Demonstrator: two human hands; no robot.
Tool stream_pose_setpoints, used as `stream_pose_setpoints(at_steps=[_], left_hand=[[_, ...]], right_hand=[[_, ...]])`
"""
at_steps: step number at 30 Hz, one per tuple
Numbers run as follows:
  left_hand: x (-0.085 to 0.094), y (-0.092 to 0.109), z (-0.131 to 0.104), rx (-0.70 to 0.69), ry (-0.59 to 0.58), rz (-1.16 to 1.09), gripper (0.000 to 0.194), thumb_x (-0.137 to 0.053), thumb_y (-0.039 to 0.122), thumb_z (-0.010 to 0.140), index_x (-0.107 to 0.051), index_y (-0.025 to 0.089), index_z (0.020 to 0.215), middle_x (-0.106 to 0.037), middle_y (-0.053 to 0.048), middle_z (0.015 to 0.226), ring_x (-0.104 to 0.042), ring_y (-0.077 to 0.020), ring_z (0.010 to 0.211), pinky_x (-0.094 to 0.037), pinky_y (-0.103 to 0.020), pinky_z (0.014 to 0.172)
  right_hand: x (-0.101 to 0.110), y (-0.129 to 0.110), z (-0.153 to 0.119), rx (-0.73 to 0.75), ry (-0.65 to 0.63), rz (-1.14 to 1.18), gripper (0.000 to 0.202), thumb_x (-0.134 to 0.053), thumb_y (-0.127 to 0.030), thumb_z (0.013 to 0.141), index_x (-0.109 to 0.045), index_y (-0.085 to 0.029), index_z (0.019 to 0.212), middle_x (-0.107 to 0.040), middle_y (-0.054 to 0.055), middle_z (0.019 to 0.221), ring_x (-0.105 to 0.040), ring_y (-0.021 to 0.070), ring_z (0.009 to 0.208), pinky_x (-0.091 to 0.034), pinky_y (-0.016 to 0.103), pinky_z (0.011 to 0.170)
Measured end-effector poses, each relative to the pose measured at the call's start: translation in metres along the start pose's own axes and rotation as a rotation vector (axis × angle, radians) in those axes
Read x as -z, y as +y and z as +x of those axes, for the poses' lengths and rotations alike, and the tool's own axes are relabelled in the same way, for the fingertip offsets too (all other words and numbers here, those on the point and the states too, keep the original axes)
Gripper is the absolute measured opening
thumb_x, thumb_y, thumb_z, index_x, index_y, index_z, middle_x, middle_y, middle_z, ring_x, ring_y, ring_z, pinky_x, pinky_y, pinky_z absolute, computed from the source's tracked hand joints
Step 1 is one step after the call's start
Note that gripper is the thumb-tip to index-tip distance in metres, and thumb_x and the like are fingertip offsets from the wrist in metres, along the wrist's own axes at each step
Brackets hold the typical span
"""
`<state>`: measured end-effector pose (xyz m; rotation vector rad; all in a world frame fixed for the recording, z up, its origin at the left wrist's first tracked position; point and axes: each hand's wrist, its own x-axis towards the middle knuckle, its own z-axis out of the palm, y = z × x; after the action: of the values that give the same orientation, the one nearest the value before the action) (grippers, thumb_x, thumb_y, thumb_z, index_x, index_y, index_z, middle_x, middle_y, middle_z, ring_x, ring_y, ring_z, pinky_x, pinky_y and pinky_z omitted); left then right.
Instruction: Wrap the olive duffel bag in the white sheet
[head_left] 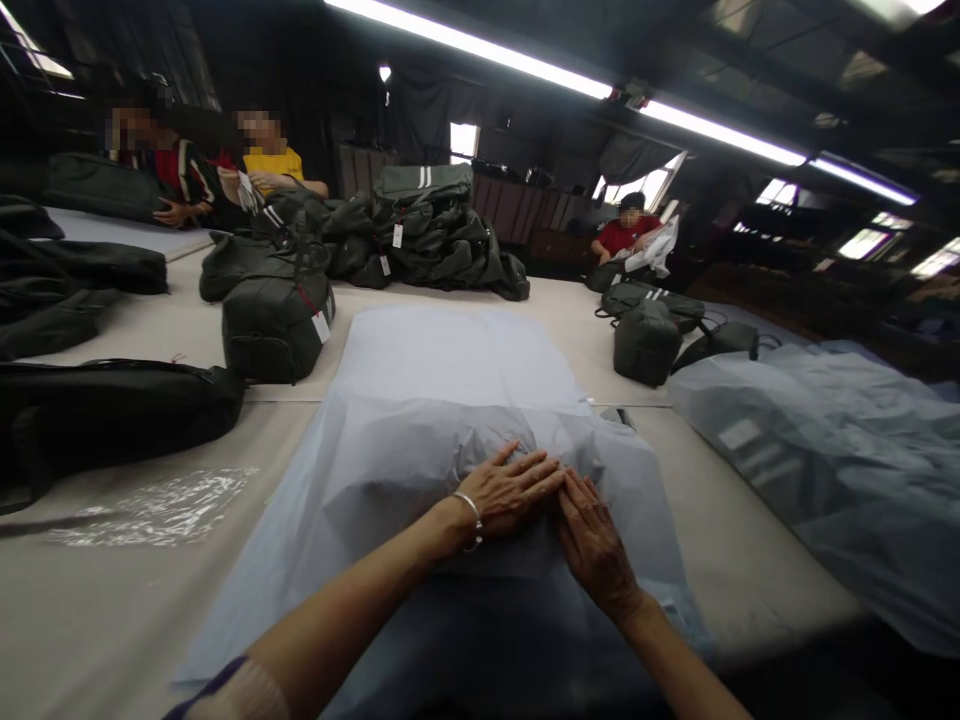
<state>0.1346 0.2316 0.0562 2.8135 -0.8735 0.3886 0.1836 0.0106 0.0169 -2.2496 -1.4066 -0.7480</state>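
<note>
A translucent plastic bag [390, 460] lies in front of me on the table, with a dark bulky item showing through it. My left hand [510, 490], a silver bangle at its wrist, rests flat on top with fingers stretched out. Beside it, my right hand [592, 535] also presses on the plastic, fingers extended, its tips meeting those of the left. Neither hand grips anything. Under the bag and beyond it spreads a stack of pale bluish plastic sheets [450, 345].
Dark bags [274, 325] with white tags stand and pile up at the back left. A long dark bag [112, 410] lies at left, near small clear packets [172, 505]. Plastic-wrapped bags [825, 450] heap at right. Several people work across the table [750, 560].
</note>
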Motion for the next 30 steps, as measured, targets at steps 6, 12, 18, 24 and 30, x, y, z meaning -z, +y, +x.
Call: stream_pose_setpoints(at_steps=[6, 12, 18, 24, 30], left_hand=[[-0.001, -0.001, 0.003, -0.036, -0.048, 0.126, 0.071, -0.042, 0.062, 0.093, -0.024, 0.023, 0.149, -0.02, -0.005, 0.159, -0.014, -0.0245, 0.146, -0.004, -0.051, 0.119], [0.0, -0.001, 0.006, -0.031, -0.095, 0.157, 0.07, -0.043, 0.06, 0.094, -0.022, 0.022, 0.15, -0.019, -0.005, 0.159, -0.013, -0.0245, 0.146, -0.001, -0.05, 0.119], [0.003, -0.001, 0.008, -0.008, -0.131, 0.213, 0.07, -0.039, 0.063, 0.094, -0.021, 0.025, 0.151, -0.021, -0.004, 0.159, -0.016, -0.0239, 0.146, -0.004, -0.048, 0.119], [0.002, 0.003, 0.009, -0.001, -0.083, 0.279, 0.065, -0.029, 0.063, 0.097, -0.027, 0.025, 0.149, -0.025, -0.003, 0.158, -0.024, -0.026, 0.144, -0.018, -0.049, 0.118], [0.001, 0.014, 0.02, 0.048, -0.018, 0.283, 0.069, -0.027, 0.069, 0.091, -0.022, 0.034, 0.15, -0.016, 0.013, 0.159, -0.024, -0.0311, 0.142, -0.018, -0.047, 0.118]], right_hand=[[0.019, -0.01, -0.086, -0.182, -0.093, 0.122, 0.04, -0.054, -0.015, 0.088, -0.057, -0.025, 0.127, -0.064, 0.007, 0.126, -0.053, 0.024, 0.124, -0.041, 0.047, 0.108], [0.032, -0.053, -0.233, -1.508, -0.125, 0.597, 0.043, -0.066, -0.061, 0.073, -0.068, -0.021, 0.089, -0.07, 0.006, 0.08, -0.067, 0.0253, 0.082, -0.053, 0.039, 0.084], [-0.02, -0.076, -0.317, -2.082, 0.051, 0.953, 0.083, -0.043, -0.092, 0.058, -0.063, -0.019, 0.093, -0.07, 0.015, 0.097, -0.067, 0.0321, 0.101, -0.053, 0.049, 0.084], [-0.105, -0.09, -0.344, -2.165, 0.275, 1.234, 0.084, -0.019, -0.085, 0.074, -0.052, -0.025, 0.123, -0.065, 0.009, 0.123, -0.059, 0.0258, 0.117, -0.048, 0.049, 0.095], [-0.15, -0.108, -0.364, -2.052, 0.523, 1.595, 0.09, -0.015, -0.087, 0.075, -0.049, -0.025, 0.13, -0.057, 0.008, 0.136, -0.055, 0.0239, 0.123, -0.049, 0.042, 0.096]])
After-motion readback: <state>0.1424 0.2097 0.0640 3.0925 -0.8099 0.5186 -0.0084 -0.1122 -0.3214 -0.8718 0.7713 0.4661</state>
